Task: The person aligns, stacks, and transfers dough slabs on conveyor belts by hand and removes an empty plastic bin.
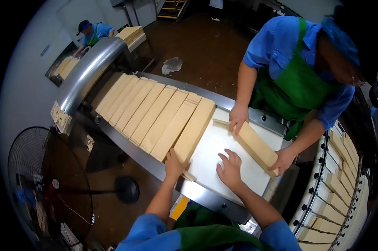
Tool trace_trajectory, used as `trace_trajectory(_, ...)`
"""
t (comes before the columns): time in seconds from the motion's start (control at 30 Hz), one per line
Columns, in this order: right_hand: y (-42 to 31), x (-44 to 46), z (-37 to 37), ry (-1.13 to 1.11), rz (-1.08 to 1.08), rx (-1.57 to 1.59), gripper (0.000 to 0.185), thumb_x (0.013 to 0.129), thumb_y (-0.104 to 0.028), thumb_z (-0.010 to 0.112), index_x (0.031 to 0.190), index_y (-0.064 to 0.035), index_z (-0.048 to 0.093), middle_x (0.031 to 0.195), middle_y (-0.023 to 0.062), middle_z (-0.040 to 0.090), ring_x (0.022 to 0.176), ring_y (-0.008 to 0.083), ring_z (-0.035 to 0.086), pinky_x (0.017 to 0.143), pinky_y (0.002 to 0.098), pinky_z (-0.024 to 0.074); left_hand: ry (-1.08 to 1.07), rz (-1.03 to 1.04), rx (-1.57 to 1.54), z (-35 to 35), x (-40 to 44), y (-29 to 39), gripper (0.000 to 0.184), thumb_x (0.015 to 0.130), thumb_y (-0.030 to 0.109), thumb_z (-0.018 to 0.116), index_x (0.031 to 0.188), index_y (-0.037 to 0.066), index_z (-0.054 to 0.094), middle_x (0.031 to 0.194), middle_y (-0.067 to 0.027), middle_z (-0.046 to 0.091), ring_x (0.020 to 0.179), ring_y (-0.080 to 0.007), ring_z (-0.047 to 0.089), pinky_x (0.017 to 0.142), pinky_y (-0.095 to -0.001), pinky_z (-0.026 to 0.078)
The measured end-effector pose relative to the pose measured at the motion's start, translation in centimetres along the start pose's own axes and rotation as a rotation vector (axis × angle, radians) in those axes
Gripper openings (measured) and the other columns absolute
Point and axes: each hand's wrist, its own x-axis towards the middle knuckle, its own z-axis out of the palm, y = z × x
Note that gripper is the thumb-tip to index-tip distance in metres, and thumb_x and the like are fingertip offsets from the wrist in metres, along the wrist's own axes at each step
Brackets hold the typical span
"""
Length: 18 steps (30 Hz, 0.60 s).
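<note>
My left hand (175,166) is at the near end of a long pale block (195,127), the last in a row on the conveyor, fingers and thumb closed about its end. A thin pale strip (189,175) lies beside this hand, partly under it. My right hand (230,168) is held over the white belt (205,152), fingers apart and holding nothing. Across the belt, a co-worker's two hands grip another pale block (256,146) by its ends. Another thin strip (220,123) is by the co-worker's hand.
More pale blocks (155,111) lie side by side toward a curved metal hood (90,69). At right, a second conveyor (308,201) carries several blocks. A fan (51,188) stands at left. Another person (95,34) works behind the hood. A clear plastic sheet (172,65) lies on the floor.
</note>
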Motion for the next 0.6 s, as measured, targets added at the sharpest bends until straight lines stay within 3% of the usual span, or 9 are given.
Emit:
trace_trajectory(0.13,0.5,7.3,5.5,-0.064,0.073,-0.106,0.053,0.080,-0.025,0.064,0.125,-0.0009,0.048,0.133,0.0204,0.040,0.121,0.0366,0.037,0.099,0.0480,0.0299,-0.023,0.043,0.075,1.1,0.7,-0.6,0.093,0.071,0.040,0.074,0.135,-0.005,0.023,0.124,-0.0286,0.040,0.101,-0.0466,0.054,0.082,-0.0483,0.048)
trace_trajectory(0.27,1.4,15.1,8.5,-0.226,0.384,-0.130,0.071,0.086,-0.042,0.056,0.140,-0.0021,0.031,0.146,0.0210,0.026,0.127,0.0366,0.034,0.102,0.0484,0.0304,-0.105,0.021,0.167,0.2,0.6,-0.2,0.096,0.073,0.046,0.071,0.137,-0.005,0.019,0.122,-0.0277,0.041,0.096,-0.0442,0.057,0.079,-0.0484,0.050)
trace_trajectory(0.47,2.4,22.3,11.4,-0.217,0.469,-0.153,0.073,0.089,-0.054,0.045,0.146,-0.0150,0.024,0.151,0.0187,0.015,0.130,0.0351,0.032,0.102,0.0461,0.0316,-0.225,-0.008,0.162,-1.1,0.9,0.7,0.095,0.077,0.042,0.069,0.137,-0.007,0.015,0.123,-0.0300,0.039,0.097,-0.0466,0.055,0.080,-0.0495,0.049)
trace_trajectory(0.6,1.3,24.3,11.3,-0.405,0.589,-0.239,0.075,0.088,-0.061,0.038,0.147,-0.0180,0.021,0.152,0.0178,0.012,0.125,0.0351,0.039,0.095,0.0457,0.0376,-0.243,0.044,0.217,-0.5,1.3,-0.1,0.095,0.077,0.042,0.069,0.138,-0.007,0.014,0.123,-0.0300,0.038,0.097,-0.0469,0.055,0.079,-0.0499,0.049)
